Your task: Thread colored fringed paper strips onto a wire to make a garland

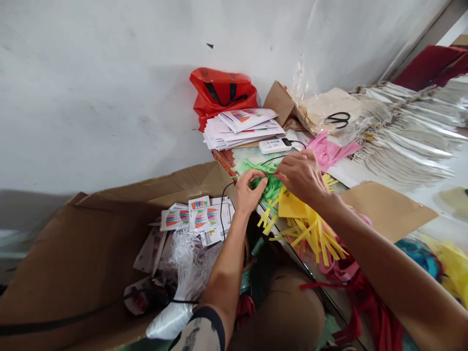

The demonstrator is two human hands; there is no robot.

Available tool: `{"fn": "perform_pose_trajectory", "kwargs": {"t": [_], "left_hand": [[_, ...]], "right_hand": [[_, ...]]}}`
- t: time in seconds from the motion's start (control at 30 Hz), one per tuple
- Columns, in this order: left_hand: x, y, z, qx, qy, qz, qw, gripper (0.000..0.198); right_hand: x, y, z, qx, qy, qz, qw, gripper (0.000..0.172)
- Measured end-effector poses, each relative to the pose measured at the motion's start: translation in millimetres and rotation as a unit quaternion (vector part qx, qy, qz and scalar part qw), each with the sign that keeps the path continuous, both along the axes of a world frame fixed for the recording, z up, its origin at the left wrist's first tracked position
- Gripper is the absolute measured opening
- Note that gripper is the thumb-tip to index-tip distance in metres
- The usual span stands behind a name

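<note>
- Over the near edge of the counter (238, 155), both bare hands meet at a tuft of green strips (271, 187), which lies between and just below them.
- The left hand (250, 189) comes in from below, thumb and forefinger bent into a ring, their tips pinched on the green strips.
- The right hand (302, 173) reaches across from the right, back upward, fingers bunched and tips together on the same tuft.
- Beneath the right wrist and forearm spread yellow strips (325, 239), just beside the green ones.
- Beyond the right hand lie pink strips (331, 151) and, to their left, a white device (275, 146) with a black cable.
- Farther back, a stack of printed envelopes (243, 127) sits in front of a red bag (224, 90) against the wall.
- Black-handled scissors (338, 119) rest on crumpled wrapping, near a long row of off-white strips (405, 131).
- Right of the yellow strips is a flat brown sheet (389, 209); dark red strips (376, 307) hang lower down, partly behind the right forearm.
- Left of the left forearm stands an open cardboard box (84, 253), holding printed cards (210, 217) and a white stringy bundle (183, 258).
</note>
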State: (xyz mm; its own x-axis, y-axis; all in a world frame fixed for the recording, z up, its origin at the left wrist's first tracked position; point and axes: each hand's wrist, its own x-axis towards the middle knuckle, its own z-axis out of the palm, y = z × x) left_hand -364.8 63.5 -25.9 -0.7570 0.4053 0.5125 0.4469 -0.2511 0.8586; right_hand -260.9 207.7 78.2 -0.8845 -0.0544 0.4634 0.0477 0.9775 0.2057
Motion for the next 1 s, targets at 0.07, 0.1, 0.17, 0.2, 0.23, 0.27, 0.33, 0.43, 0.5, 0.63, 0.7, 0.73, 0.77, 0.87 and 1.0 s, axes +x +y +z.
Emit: {"fn": "perform_pose_trajectory", "kwargs": {"t": [0.07,0.1,0.17,0.2,0.23,0.27,0.33,0.43,0.5,0.63,0.7,0.73,0.77,0.87,1.0], "left_hand": [[-0.4,-0.3,1.2,0.016,-0.02,-0.018,1.0,0.012],[-0.3,-0.4,2.0,0.02,-0.027,-0.022,0.999,0.014],[0.2,-0.2,3.7,0.024,-0.04,-0.023,0.999,0.018],[0.6,0.2,4.5,0.026,-0.045,-0.023,0.998,0.019],[1.0,0.8,5.1,0.028,-0.049,-0.022,0.998,0.02],[1.4,1.6,5.5,0.029,-0.05,-0.021,0.998,0.019],[1.7,3.4,5.4,0.031,-0.048,-0.019,0.998,0.016],[0.8,5.2,4.1,0.019,-0.028,-0.015,0.999,0.01],[-0.1,5.0,3.6,-0.007,0.003,0.008,1.0,0.007],[0.4,3.4,6.4,-0.058,0.081,0.092,0.991,0.008],[1.7,3.0,8.6,-0.078,0.106,0.125,0.983,0.01],[2.5,3.0,9.5,-0.087,0.111,0.135,0.981,0.01],[3.3,3.0,10.2,-0.094,0.111,0.141,0.979,0.01],[5.7,3.3,11.3,-0.099,0.098,0.143,0.98,0.01],[8.7,3.7,12.8,-0.096,0.097,0.146,0.98,0.011]], "right_hand": [[2.4,3.9,1.6,0.007,-0.005,0.021,1.0,0.023],[3.4,5.5,1.8,0.007,-0.007,0.031,0.999,0.024],[4.7,7.6,1.3,-0.007,-0.007,0.047,0.999,0.025],[5.2,8.1,0.6,-0.018,0.0,0.049,0.999,0.025],[5.6,8.3,-0.3,-0.031,0.01,0.047,0.998,0.024],[6.0,8.2,-1.3,-0.042,0.019,0.043,0.998,0.022],[6.5,7.7,-3.8,-0.058,0.032,0.035,0.997,0.019],[7.5,6.9,-7.2,-0.073,0.039,0.037,0.996,0.018],[8.3,7.1,-8.8,-0.086,0.056,0.033,0.994,0.018],[10.0,8.9,-9.6,-0.123,0.1,0.015,0.987,0.017],[10.9,9.6,-9.2,-0.152,0.111,-0.001,0.982,0.016],[11.3,9.7,-8.9,-0.167,0.113,-0.01,0.979,0.016],[11.9,9.5,-8.7,-0.183,0.114,-0.018,0.976,0.016],[14.0,6.2,-8.6,-0.213,0.103,-0.027,0.971,0.017],[15.8,-3.3,-9.8,-0.177,0.087,-0.035,0.98,0.02]]}}
